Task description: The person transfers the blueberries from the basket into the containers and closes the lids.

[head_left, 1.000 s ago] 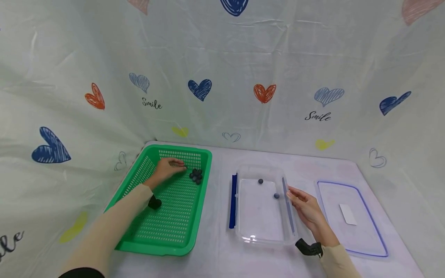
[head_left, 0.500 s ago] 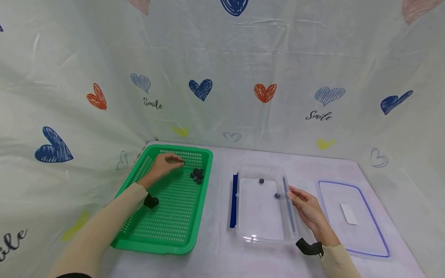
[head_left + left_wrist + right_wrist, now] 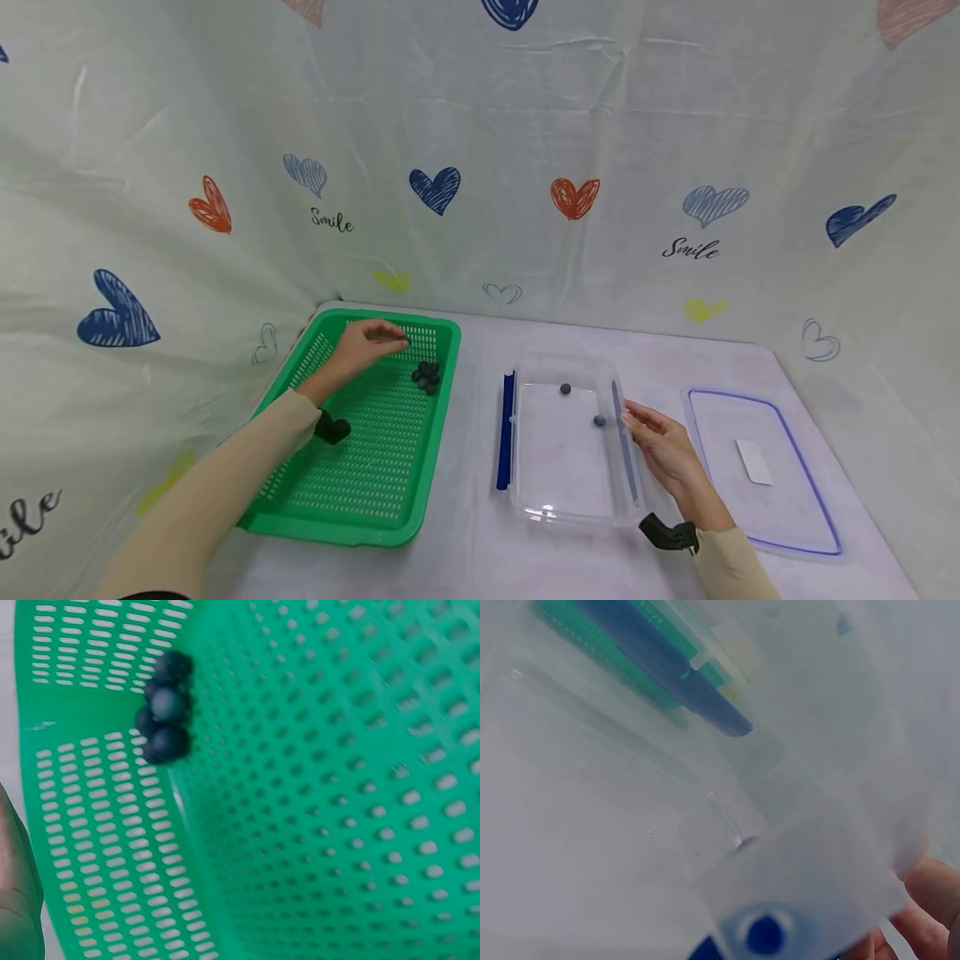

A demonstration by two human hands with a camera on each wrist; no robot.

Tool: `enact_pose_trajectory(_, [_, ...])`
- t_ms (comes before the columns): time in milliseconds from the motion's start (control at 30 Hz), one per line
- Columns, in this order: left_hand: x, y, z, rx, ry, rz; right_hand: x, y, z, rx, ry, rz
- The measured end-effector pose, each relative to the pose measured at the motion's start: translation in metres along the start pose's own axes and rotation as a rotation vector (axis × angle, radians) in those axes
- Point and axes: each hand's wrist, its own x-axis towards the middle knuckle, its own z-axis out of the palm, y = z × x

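My right grip (image 3: pixel 663 450) holds the clear box (image 3: pixel 562 483) by its side wall, the two loose berries (image 3: pixel 599 421) inside unchanged. Toward the far end of the green basket (image 3: pixel 375 536) sits a dark berry cluster (image 3: pixel 426 377). My left grip (image 3: pixel 363 344), narrow, has just risen rightward; I can't tell whether it pinches a berry. Picking seems underway.

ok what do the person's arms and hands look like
The left sleeve and right sleeve are plain beige, reaching the wrists, where a left wrist device and right wrist device, both black, are worn. The left hand and right hand are bare. A dark edge at lower left is unclear.
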Motion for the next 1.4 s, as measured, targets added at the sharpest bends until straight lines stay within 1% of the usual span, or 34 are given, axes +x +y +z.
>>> enact_pose_trajectory(200, [0.001, 0.016, 0.006, -0.027, -0.032, 0.007, 0.0, 0.0, 0.0, -0.009, 0.005, 0.001])
enact_pose_trajectory(467, [0.004, 0.035, 0.015, -0.093, -0.072, 0.047, 0.0, 0.001, -0.003, -0.01, 0.008, 0.011])
enact_pose_trajectory(533, [0.005, 0.039, 0.018, -0.119, -0.083, 0.066, -0.001, 0.001, -0.002, -0.011, 0.011, 0.014])
enact_pose_trajectory(600, [0.003, 0.049, 0.02, -0.133, -0.095, 0.068, -0.001, 0.001, -0.002, -0.017, 0.013, 0.02])
enact_pose_trajectory(700, [0.004, 0.056, 0.024, -0.16, -0.111, 0.079, -0.002, 0.0, -0.001, -0.025, 0.015, 0.026])
enact_pose_trajectory(767, [0.005, 0.062, 0.028, -0.175, -0.125, 0.07, -0.002, 0.0, -0.001, -0.028, 0.011, 0.023])
enact_pose_trajectory(833, [0.01, 0.061, 0.032, -0.198, -0.14, 0.066, -0.002, 0.0, -0.001, -0.029, 0.01, 0.02])
enact_pose_trajectory(1033, [0.015, 0.074, 0.045, -0.239, -0.182, 0.054, -0.001, 0.0, -0.002, -0.015, 0.001, 0.007])
enact_pose_trajectory(1400, [0.02, 0.098, 0.075, -0.228, -0.22, 0.081, 0.0, 0.0, -0.001, -0.016, -0.009, -0.018])
